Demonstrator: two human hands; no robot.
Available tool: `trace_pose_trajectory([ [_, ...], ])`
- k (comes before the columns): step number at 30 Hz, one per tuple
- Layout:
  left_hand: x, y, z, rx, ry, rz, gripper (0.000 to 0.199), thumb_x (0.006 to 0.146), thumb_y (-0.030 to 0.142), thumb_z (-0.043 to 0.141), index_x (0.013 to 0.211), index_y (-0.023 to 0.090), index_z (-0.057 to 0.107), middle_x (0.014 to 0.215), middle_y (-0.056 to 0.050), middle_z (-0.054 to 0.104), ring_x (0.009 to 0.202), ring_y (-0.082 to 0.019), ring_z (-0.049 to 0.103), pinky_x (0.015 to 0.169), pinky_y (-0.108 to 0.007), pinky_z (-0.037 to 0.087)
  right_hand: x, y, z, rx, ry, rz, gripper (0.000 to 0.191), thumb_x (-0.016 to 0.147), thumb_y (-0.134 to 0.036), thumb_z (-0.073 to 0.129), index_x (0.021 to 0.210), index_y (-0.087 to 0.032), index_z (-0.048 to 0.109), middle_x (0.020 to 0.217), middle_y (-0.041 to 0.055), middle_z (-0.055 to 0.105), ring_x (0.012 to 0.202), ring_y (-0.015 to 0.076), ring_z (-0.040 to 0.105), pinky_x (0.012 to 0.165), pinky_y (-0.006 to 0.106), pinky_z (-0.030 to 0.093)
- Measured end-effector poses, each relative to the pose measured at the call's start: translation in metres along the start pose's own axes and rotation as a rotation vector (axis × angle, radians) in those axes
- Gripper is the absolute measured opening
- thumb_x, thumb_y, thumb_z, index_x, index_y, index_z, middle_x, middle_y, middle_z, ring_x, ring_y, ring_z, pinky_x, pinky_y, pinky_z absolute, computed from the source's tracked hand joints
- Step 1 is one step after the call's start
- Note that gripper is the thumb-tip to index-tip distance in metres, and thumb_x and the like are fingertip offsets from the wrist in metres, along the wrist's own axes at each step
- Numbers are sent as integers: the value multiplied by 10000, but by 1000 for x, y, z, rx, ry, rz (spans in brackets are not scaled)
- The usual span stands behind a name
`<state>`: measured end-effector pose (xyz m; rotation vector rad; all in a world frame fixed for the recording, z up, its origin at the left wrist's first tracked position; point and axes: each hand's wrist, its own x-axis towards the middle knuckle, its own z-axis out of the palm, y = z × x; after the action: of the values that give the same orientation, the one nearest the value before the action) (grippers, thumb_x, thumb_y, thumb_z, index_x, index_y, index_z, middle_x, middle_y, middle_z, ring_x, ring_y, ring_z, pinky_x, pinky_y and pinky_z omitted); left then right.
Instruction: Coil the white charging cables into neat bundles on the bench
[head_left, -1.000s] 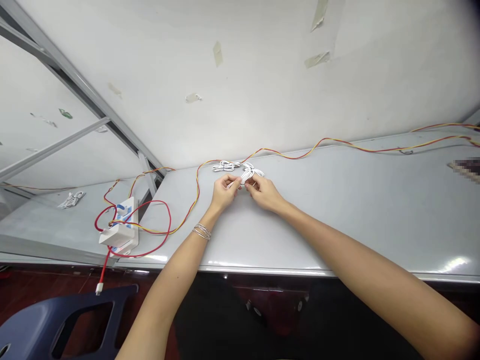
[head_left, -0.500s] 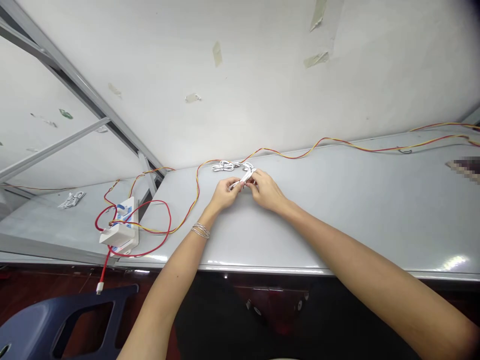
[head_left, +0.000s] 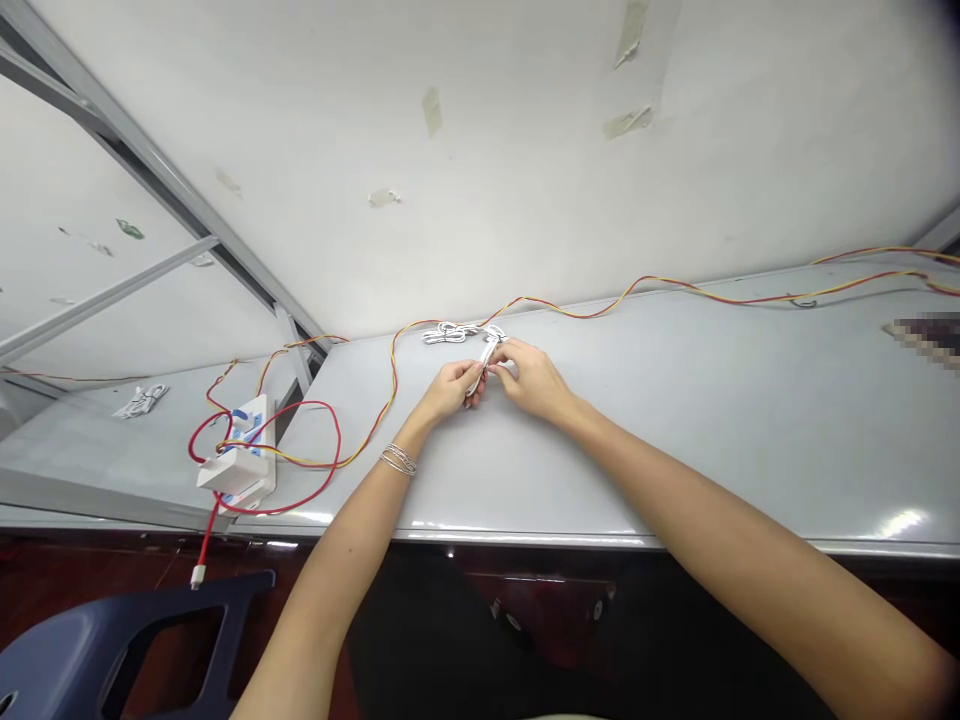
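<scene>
A folded bundle of white cable (head_left: 486, 356) is in my left hand (head_left: 451, 389), whose thumb and fingers are closed round its lower part. The bundle slants up and away, and its far end reaches close to the back of the table. My right hand (head_left: 529, 378) is at the bundle's right side, thumb and forefinger pinched together against it. A tiny dark strand shows by those fingertips, too small to make out clearly. Just behind and left of my hands lies another white cable bundle (head_left: 448, 334), bound with a dark tie round its middle.
A red-and-yellow twisted wire (head_left: 577, 313) runs along the wall to a white power strip (head_left: 259, 470) at left. A red cable (head_left: 337, 440) loops there. A third white bundle (head_left: 144, 400) lies further left. A blue chair (head_left: 60, 640) stands below the grey table (head_left: 675, 430).
The cable bundle has turned steeper in my left hand, its near end now pointing more downward. My right fingertips have shifted slightly along its side. The camera view has moved a little.
</scene>
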<state>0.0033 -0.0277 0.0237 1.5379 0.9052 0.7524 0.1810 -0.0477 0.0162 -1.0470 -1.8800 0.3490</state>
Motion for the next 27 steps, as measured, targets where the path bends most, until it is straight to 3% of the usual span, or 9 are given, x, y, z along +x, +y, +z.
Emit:
trace_pose_trajectory([
  [7,0,-1,2,-307,24,-100,379,846,513,649,829,148,544,613,56,383,416,-38,314,419,-189,219,0,-3,-3,-39,77,14,83,899,-188,538,952,-188,602,965,98,659,905,238,618,840,373,478],
  [11,1,-1,0,-371,50,-133,350,871,476,648,869,131,585,608,55,353,419,-34,258,419,-197,186,0,-5,-4,-92,41,-95,185,870,-132,563,1035,-193,621,1057,97,669,1010,248,601,905,381,448],
  [14,1,0,1,-401,50,-154,350,857,464,678,875,123,600,598,53,349,426,-34,250,423,-198,176,-1,-7,-2,-189,-8,-139,241,862,-98,568,1075,-197,625,1121,90,687,1051,256,589,891,380,420],
  [21,1,2,2,-416,25,-174,392,781,462,760,781,133,547,575,65,339,419,-28,260,426,-177,181,0,-4,2,-361,-29,-176,150,949,-167,517,993,-185,659,1091,99,711,980,248,585,830,370,356],
  [27,0,2,0,-452,18,-204,337,818,418,723,775,143,534,570,55,364,408,-39,291,419,-188,213,0,0,5,-420,-18,-242,188,974,-179,484,979,-199,670,1048,87,717,952,240,580,813,363,335],
])
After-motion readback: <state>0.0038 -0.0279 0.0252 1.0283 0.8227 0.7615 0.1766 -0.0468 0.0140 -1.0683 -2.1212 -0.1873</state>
